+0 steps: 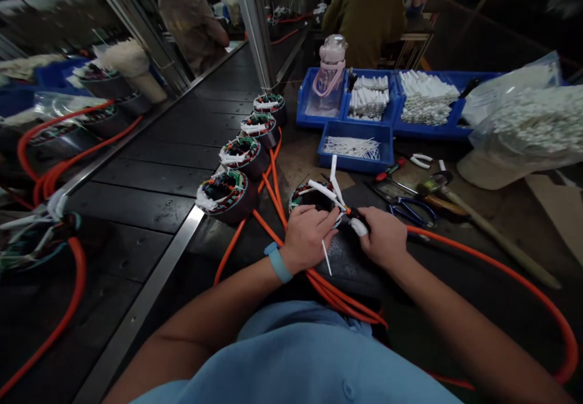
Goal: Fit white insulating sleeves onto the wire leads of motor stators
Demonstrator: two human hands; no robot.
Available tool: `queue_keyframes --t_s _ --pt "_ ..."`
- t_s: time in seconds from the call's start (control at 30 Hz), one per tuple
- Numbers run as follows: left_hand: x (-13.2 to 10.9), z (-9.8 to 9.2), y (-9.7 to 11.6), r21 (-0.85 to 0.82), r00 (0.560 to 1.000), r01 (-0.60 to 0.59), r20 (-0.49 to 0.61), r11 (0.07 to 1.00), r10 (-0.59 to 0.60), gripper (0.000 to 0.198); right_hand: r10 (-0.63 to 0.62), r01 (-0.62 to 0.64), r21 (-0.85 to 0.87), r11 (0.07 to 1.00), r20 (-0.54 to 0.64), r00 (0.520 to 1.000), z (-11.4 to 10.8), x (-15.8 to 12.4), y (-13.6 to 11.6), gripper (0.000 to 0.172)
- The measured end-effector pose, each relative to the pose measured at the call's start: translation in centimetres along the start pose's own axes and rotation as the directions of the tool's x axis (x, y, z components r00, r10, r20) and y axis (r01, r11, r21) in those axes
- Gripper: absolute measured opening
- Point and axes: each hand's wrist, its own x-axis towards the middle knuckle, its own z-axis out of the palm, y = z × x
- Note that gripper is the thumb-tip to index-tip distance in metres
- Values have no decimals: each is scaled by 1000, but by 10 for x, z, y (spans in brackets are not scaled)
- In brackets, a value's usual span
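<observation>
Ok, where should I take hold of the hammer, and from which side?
I'd grip the lower half of its handle, coming from above on the right. The hammer slants toward the near right, so that end lies clear of the orange-handled tool near its head; the cable runs along the near side and could get in the way.

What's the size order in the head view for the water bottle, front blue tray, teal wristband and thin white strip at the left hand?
1. Front blue tray
2. Water bottle
3. Teal wristband
4. Thin white strip at the left hand
</observation>
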Motion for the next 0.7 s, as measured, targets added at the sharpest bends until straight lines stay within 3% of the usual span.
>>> queue_keyframes --t_s 0.13,0.23,0.33,0.4,0.53,0.7 --pt "2 -10 -7 8 997 -64 49 998 64 34 69 -72 33 997 68 995 10 2 1 26" --pt "-3 -12 -6 -23 1000 -19 17 1000 19 39 86 -94 132 987 62 994 5 1 -1 28" --pt "-8 -8 -4 -77 994 90 -52 993 -94 36 29 -10 271 963 -68 997 -9 5 -3 34" --pt "-8 -4 -3 -104 991 115 -53 988 -120 32 -37 78 283 956 -145 989 -17 13 -3 29" --pt "-5 -3 -3 -108 995 102 -6 989 -104 31 -163 179 242 954 -82 983 -20 29 -4 23" --pt "-5 -3 -2 -100 994 112 -2 989 -112 33 -182 183 296 937 -30 983 -15 35 -3 25"
